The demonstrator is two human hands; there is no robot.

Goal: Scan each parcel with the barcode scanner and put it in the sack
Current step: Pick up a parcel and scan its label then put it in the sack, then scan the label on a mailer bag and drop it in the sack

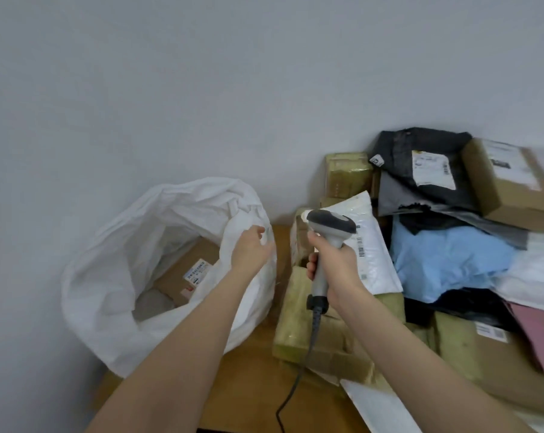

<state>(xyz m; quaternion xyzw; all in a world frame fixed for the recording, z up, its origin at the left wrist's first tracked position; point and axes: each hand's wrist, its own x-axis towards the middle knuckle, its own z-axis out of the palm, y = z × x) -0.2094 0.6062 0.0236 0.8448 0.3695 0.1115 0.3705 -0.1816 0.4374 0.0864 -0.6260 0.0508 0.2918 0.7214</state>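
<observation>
A big white sack point(114, 270) stands open at the left, with a labelled cardboard parcel point(183, 270) lying inside it. My left hand point(250, 248) is over the sack's right rim with relaxed fingers and holds nothing. My right hand point(333, 264) grips the handle of the grey barcode scanner point(328, 232), whose head points left and away. Just behind the scanner lies a white bubble mailer point(374, 254) with a barcode label.
Parcels are heaped at the right: taped brown boxes point(320, 335), a black bag with a label point(420, 160), a light blue bag point(445, 257), a cardboard box point(508, 185), a pink mailer point(542, 335). The scanner cable point(299, 379) runs down over the wooden table point(252, 389). A grey wall stands behind.
</observation>
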